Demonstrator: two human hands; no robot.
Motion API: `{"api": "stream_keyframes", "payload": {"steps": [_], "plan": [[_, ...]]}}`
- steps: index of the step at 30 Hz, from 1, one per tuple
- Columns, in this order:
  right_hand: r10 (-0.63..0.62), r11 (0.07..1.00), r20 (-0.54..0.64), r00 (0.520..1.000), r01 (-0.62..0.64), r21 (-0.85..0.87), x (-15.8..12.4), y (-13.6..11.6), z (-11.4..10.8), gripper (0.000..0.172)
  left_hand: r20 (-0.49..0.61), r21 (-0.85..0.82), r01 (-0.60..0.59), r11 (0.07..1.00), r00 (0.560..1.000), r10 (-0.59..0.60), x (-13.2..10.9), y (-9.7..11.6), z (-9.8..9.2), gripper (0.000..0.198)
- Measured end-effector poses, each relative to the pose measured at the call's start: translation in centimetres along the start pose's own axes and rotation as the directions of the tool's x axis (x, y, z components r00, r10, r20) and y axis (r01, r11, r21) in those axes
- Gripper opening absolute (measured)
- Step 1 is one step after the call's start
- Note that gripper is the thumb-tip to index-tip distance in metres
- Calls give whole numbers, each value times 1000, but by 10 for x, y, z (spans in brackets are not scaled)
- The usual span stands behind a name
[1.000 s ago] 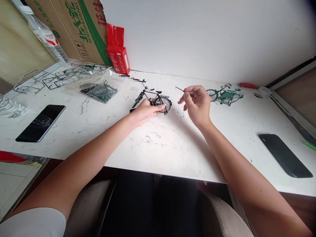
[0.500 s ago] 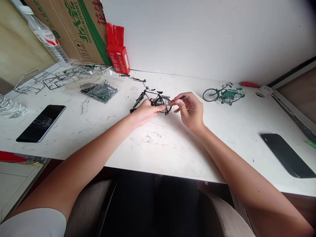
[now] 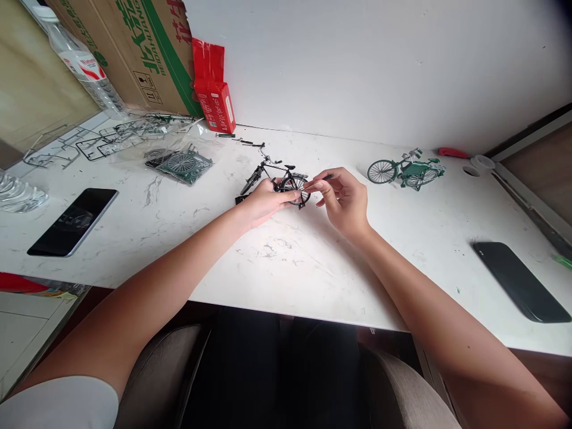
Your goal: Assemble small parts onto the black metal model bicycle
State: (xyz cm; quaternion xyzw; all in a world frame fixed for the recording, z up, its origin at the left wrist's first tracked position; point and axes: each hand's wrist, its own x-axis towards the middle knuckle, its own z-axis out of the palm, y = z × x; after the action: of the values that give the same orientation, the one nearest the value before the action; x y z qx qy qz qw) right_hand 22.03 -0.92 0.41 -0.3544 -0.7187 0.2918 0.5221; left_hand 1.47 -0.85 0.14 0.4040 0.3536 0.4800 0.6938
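Observation:
A black model bicycle (image 3: 289,168) is held near the middle of the white table, its handlebar to the left and its rear wheel to the right. My left hand (image 3: 264,201) is closed around its lower part, with the thumb reaching to the rear wheel. Just right of that wheel, my right hand (image 3: 343,199) pinches a thin dark-ended tool (image 3: 329,177), its narrow tip pointing at the wheel. Fingers partly cover the tip, so its exact kind is unclear. Farther right stands a green model bicycle (image 3: 413,169).
At the left lie a bag of green and black parts (image 3: 183,165), wire-like part frames (image 3: 102,140) and a phone (image 3: 74,221). A red packet (image 3: 217,104), a cardboard box (image 3: 152,65) and a bottle (image 3: 87,68) stand behind. A black case (image 3: 521,280) lies right.
Both hands keep nearly the same place at the rear wheel. The tool in my right hand has shifted very slightly left; the view itself has moved a little.

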Motion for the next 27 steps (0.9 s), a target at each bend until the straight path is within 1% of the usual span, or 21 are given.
{"api": "stream_keyframes", "payload": {"steps": [9,17,23,27], "plan": [[14,1000,16,1000,-14,-15,0,1,-1,37,-12,10,5,1000,1000,-5,1,-3,-2,24],[3,1000,0,1000,-3,-15,0,3,0,34,-18,35,-9,999,1000,9,1,-3,-1,24],[-6,999,40,999,8,-51,1,-1,-3,37,-6,16,1,1000,1000,-1,2,-5,-3,33],[-17,995,53,998,22,-97,2,-4,-3,34,-59,35,24,999,998,-22,1,-5,-1,35]]}}
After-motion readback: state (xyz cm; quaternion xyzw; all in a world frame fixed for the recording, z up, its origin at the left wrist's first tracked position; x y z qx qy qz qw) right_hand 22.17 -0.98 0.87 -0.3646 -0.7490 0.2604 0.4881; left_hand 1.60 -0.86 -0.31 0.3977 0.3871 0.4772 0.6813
